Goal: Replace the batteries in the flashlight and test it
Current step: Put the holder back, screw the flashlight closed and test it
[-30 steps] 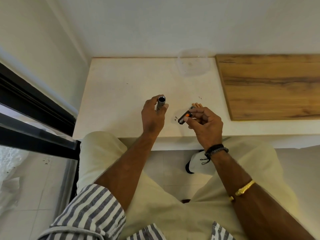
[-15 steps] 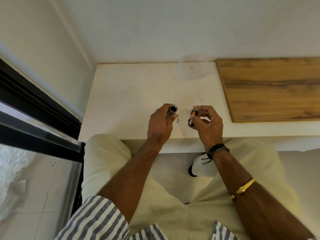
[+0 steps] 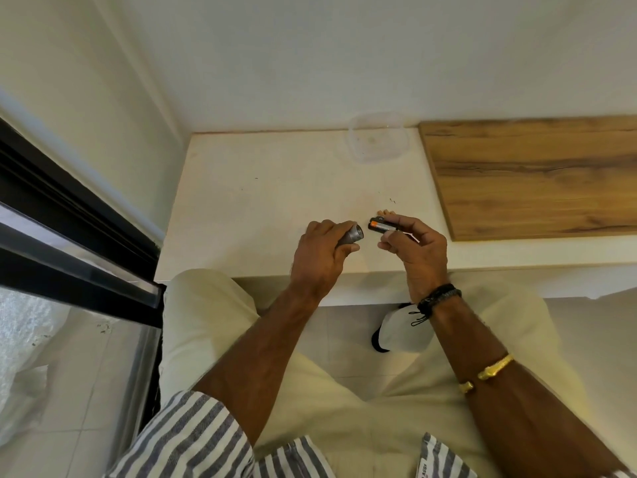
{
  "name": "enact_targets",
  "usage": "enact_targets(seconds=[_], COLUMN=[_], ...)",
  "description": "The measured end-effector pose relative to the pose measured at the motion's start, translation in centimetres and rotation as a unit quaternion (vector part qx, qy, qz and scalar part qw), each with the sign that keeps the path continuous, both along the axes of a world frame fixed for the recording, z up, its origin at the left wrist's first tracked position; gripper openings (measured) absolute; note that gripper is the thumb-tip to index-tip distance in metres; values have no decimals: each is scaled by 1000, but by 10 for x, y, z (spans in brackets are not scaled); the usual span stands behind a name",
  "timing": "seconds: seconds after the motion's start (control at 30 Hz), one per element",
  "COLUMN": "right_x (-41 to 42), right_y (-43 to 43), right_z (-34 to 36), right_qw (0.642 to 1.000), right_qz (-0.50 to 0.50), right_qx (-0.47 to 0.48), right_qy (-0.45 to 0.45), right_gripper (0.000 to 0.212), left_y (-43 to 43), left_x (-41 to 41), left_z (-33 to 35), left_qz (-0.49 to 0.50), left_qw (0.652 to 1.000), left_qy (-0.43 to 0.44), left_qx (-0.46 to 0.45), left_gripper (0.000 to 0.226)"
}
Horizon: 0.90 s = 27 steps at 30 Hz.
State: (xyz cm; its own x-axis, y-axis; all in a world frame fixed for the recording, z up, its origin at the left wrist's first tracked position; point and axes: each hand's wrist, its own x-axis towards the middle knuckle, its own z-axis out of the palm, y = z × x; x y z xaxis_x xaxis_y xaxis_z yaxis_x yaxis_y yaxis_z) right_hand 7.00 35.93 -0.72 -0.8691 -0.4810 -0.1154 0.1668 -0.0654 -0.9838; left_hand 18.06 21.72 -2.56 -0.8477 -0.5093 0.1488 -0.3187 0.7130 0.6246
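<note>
Cream stone counter point(image 3: 262, 188) under white walls; left hand point(image 3: 319, 257) grips a grey metal flashlight tube point(image 3: 351, 236), right hand point(image 3: 418, 248) pinches a black-and-orange battery point(image 3: 379, 225).

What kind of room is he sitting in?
Probably a room at home, by a window or sliding door: a black frame beside a white ledge, a tiled floor, and a wooden board.
</note>
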Motion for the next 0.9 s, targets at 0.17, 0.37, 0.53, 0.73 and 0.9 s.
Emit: enact_targets(seconds=[0.17, 0.37, 0.53, 0.73, 0.9], right_x=[3, 5, -1, 6, 0], right_y=[1, 1, 1, -5, -11], right_z=[1, -1, -6, -10, -14], right_qw=[996, 989, 988, 974, 970], right_qz=[5, -14, -20, 18, -45], right_qx=[49, 89, 93, 136, 171], right_qy=[71, 120, 125, 179, 165], right_gripper=[29, 27, 21, 12, 8], left_y=[3, 1, 2, 7, 5], left_x=[1, 1, 1, -3, -4], left_z=[3, 2, 0, 0, -2], left_qz=[-14, -9, -15, -26, -18], left_qw=[1000, 1000, 1000, 1000, 1000], left_qy=[3, -10, -16, 5, -6], left_qx=[-24, -28, -22, 1, 12], left_gripper=[40, 43, 43, 41, 44])
